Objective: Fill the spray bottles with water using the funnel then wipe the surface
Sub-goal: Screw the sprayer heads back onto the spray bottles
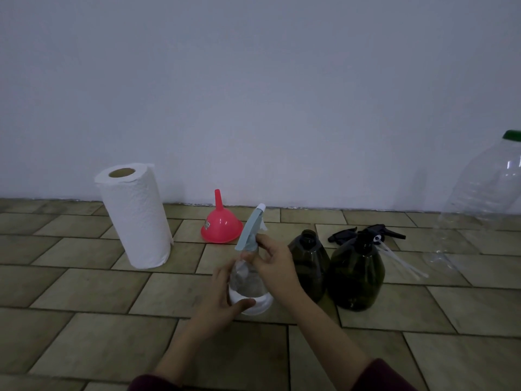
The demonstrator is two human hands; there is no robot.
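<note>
A clear spray bottle (249,289) with a pale blue trigger head (251,227) stands on the tiled floor in the middle. My left hand (222,299) grips its round body low down. My right hand (272,261) pinches the collar of the blue head at the bottle's neck. A pink funnel (221,223) sits upside down behind it near the wall. Two dark green bottles (310,266) (356,273) stand to the right with open necks. Black trigger heads (366,234) with white tubes lie behind them.
A white paper towel roll (136,215) stands upright at the left. A large clear water jug (485,198) with a green cap stands at the far right. The plain wall (253,94) runs along the back of the tiled floor (84,306).
</note>
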